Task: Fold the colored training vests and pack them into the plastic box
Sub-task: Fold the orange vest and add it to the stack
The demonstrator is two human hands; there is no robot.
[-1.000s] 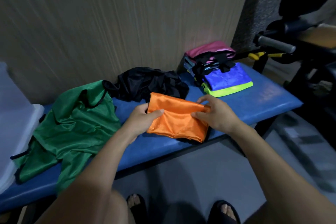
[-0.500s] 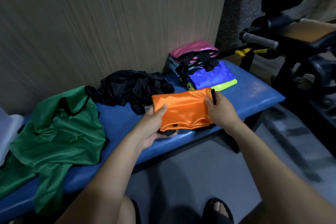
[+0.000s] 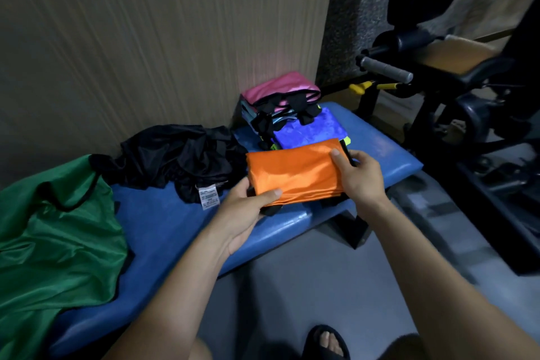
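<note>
A padded blue bench [image 3: 163, 222] is standing against a wood-grain wall [image 3: 146, 38], with grey floor below it and dark gym equipment [image 3: 438, 114] off its right end. Over the bench's front edge, the left hand [image 3: 248, 210] and right hand [image 3: 361, 178] are each gripping an end of a folded orange vest [image 3: 295, 172], thumbs on top, fingers curled under. Behind it a stack of folded vests [image 3: 295, 114] is sitting on the bench; a crumpled black vest [image 3: 181, 158] and a green vest [image 3: 55, 248] are lying further left
</note>
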